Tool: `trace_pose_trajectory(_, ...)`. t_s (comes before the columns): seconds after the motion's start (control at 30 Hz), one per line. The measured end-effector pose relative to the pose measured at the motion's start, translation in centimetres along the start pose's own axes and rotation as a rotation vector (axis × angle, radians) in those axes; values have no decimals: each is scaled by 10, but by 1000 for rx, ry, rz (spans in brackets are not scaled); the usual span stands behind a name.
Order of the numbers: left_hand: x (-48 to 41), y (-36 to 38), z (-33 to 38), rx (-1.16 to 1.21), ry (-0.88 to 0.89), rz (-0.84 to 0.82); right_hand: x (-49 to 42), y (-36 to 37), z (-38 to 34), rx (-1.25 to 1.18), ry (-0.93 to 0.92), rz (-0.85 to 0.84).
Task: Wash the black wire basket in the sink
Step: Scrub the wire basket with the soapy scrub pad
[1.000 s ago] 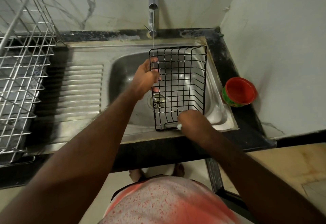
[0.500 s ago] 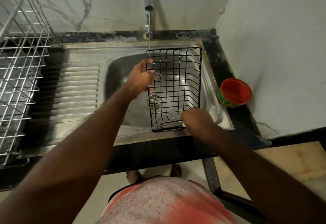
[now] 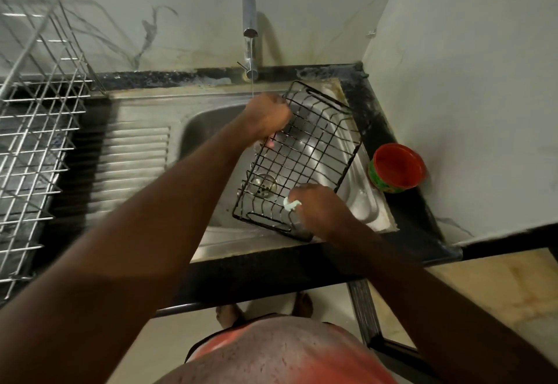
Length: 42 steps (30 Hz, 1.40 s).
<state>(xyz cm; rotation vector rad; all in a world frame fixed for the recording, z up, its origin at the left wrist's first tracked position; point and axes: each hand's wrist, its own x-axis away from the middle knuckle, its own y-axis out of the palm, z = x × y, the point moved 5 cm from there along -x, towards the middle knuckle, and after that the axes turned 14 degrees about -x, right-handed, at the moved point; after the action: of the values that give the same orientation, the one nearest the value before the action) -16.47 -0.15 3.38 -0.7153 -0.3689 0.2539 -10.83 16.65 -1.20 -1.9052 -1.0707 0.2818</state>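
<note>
The black wire basket (image 3: 311,154) is held tilted over the steel sink (image 3: 208,124), its far end turned toward the right. My left hand (image 3: 267,118) grips its upper left rim, under a thin stream of water from the tap (image 3: 250,24). My right hand (image 3: 321,211) holds a small white scrub piece (image 3: 291,204) against the basket's near end. The sink drain (image 3: 265,184) shows through the wires.
A steel dish rack (image 3: 36,130) stands on the left beside the ribbed drainboard (image 3: 133,166). A red bowl with a green outside (image 3: 397,167) sits on the black counter right of the sink, by the wall. My bare feet show below the counter edge.
The basket has turned clockwise, its far end swinging right. My left hand moved up along the rim toward the water stream. My right hand stayed at the near end.
</note>
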Motion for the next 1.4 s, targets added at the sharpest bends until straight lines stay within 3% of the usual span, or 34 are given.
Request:
trace_pose_trajectory(0.17,-9,10,39,-399,99,-181,-8,24,-7,117,-22,-41)
trace_pose_trajectory(0.27,-12,20,51,-514,124,-253,-10,34,-7,145,-2,-61)
trace_pose_trajectory(0.57,-9,68,65,-796,162,-452,-1,58,-11,-270,68,-9)
trace_pose_trajectory(0.9,-13,72,42,-833,227,-377,7,74,-5,-396,97,158)
trace_pose_trajectory(1.07,10,35,38,-709,331,-365,7,79,-3,-391,105,158)
trace_pose_trajectory(1.27,38,5,-33,-772,108,-535,11,75,-5,-395,73,161)
trace_pose_trajectory(1.4,39,13,-54,-686,77,-374,4,68,-5,-378,134,82)
